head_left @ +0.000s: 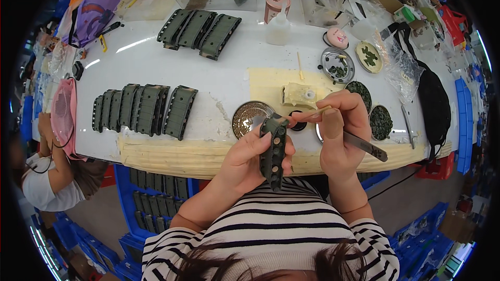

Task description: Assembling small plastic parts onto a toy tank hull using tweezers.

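Note:
My left hand [242, 158] is closed round a dark green curved plastic part [272, 164], tilted edge up, with round studs and small brass-coloured dots along it. Its fingers press both sides. Close to the part's upper end, my right hand [344, 135] pinches a thin wooden stick [319, 113] between thumb and forefinger. Metal tweezers [366, 147] lie across the same palm, their rear end sticking out to the right. Just beyond the hands are a round dish [245, 127] of tiny brass-coloured pieces, a small black round cap [299, 125] and a tape-covered block [292, 96].
Rows of similar green curved parts [151, 109] stand on the left, with more parts [200, 31] farther back. Round dishes of small green pieces [381, 123] sit at the right, near a metal tool [408, 127]. Yellow tape [156, 155] covers the front edge. A white squeeze bottle [278, 30] stands behind.

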